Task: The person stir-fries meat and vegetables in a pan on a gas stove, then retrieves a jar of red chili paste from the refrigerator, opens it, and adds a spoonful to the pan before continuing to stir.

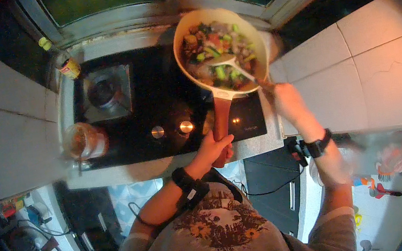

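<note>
A cream-coloured pan (178, 52) stands at the right of the stove, filled with a mix of green pieces and darker, brownish and reddish food (211, 48). My left hand (217, 146) is wrapped round the pan's brown handle (221, 117), which points toward me. In my right hand (289, 101), closed at the pan's right rim, is the handle of a cooking spoon (242, 69). The spoon's pale head rests among the food, and my fingers hide part of its grip. Slight blur lies over the right hand.
The black gas stove (151, 91) has an unused left burner (104, 93) and two lit-looking knobs (186, 126). A jar (85, 140) with something reddish stands at its left front corner, a yellow-capped bottle (68, 66) behind. Tiled walls flank both sides. A red-handled brush (388, 192) lies lower right.
</note>
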The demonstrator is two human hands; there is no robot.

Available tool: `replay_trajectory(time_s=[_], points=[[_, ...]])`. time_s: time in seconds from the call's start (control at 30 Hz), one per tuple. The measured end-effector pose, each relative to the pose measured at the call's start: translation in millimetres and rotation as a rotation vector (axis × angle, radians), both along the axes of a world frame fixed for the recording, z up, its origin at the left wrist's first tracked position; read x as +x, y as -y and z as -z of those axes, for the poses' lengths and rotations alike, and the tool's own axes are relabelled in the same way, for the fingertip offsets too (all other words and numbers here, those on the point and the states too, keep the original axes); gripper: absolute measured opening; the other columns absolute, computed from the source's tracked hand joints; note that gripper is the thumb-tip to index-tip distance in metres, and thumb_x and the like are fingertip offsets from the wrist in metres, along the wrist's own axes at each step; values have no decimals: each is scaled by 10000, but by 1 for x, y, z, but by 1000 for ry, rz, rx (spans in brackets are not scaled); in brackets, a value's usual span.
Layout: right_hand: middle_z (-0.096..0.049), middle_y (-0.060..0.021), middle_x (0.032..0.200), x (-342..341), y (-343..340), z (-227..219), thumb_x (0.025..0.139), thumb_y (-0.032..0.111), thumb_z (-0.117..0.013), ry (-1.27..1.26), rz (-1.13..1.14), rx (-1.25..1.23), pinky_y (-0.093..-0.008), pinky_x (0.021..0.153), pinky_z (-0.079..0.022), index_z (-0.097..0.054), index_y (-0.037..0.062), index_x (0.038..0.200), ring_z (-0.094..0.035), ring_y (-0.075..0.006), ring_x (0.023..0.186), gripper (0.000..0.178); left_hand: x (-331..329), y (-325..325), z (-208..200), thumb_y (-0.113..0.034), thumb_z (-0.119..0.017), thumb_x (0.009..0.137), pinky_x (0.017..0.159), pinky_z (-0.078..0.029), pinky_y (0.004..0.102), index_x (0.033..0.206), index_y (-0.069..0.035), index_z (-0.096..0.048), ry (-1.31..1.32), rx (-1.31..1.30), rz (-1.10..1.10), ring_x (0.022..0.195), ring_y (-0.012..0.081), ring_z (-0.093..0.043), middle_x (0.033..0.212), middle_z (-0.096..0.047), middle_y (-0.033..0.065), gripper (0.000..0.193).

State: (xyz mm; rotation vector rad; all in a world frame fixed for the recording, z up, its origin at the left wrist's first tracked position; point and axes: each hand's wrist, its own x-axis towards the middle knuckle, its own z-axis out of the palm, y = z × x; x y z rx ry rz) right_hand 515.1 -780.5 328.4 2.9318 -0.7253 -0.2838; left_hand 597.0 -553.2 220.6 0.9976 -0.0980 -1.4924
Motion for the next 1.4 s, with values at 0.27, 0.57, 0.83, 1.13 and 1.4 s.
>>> replay_trajectory(time_s=[0.27, 0.57, 0.83, 1.13, 1.4], points=[[-625, -174, 760, -9, -20, -125, 805, 172, -577, -100, 10, 59, -442, 600, -496, -643, 168, 1074, -611, -348, 702, 277, 1, -1, 5, -134, -660, 814, 510, -486, 302, 1081, -61, -408, 64, -84, 26, 576, 154, -563, 785, -530, 52, 375], [-623, -183, 759, 0, 8, -38, 819, 152, -561, 106, 31, 64, -443, 602, -497, -620, 138, 1107, -616, -344, 694, 294, 0, 2, 15, -89, -634, 821, 495, -459, 285, 1112, -71, -415, 130, -124, 65, 564, 137, -546, 773, -532, 39, 365], [-620, -183, 744, 43, 9, -18, 851, 185, -536, 130, 12, 4, -440, 620, -495, -640, 126, 1057, -615, -346, 711, 238, 3, 1, 9, -110, -644, 822, 496, -468, 290, 989, -50, -405, 133, -125, 42, 549, 146, -556, 700, -541, 44, 298], [-594, -154, 634, 31, 75, -126, 890, 202, -523, -130, 292, 162, -357, 469, -470, -629, 35, 833, -588, -238, 511, 206, -1, 1, 8, -96, -621, 830, 515, -467, 283, 1138, -58, -408, 166, -62, 40, 565, 139, -544, 761, -525, 34, 376], [-494, -21, 529, 95, 175, -89, 853, 390, -592, -262, 539, 435, -243, 361, -291, -604, 109, 896, -405, -92, 404, 284, 2, 0, 5, -91, -611, 843, 519, -473, 285, 1282, -15, -329, 142, -82, 74, 556, 140, -543, 789, -538, 50, 527]])
